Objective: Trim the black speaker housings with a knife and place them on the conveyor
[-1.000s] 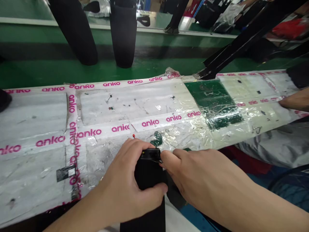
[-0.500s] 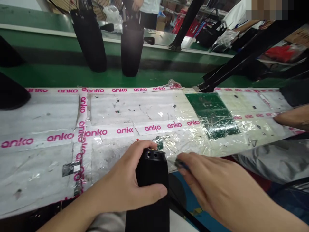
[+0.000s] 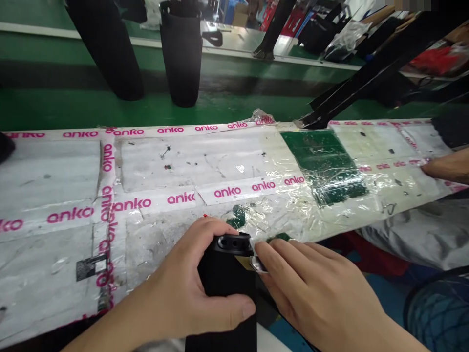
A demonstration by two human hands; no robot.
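Note:
My left hand is wrapped round a black upright column part at the near edge of the bench, thumb across its front. The part's top end has a round hole. My right hand pinches a small shiny metal piece against the right side of the part's top. Both hands are closed.
The bench top is covered in white foam, clear film and pink "anko" tape, with a green patch. Two tall black cone-shaped parts stand on the green conveyor behind. Another person's hand rests at the right edge. A black fan grille lies lower right.
My right hand, which had drawn back from the black part half a second ago, has come back to its top right side with a small metal piece. The left hand keeps its grip.

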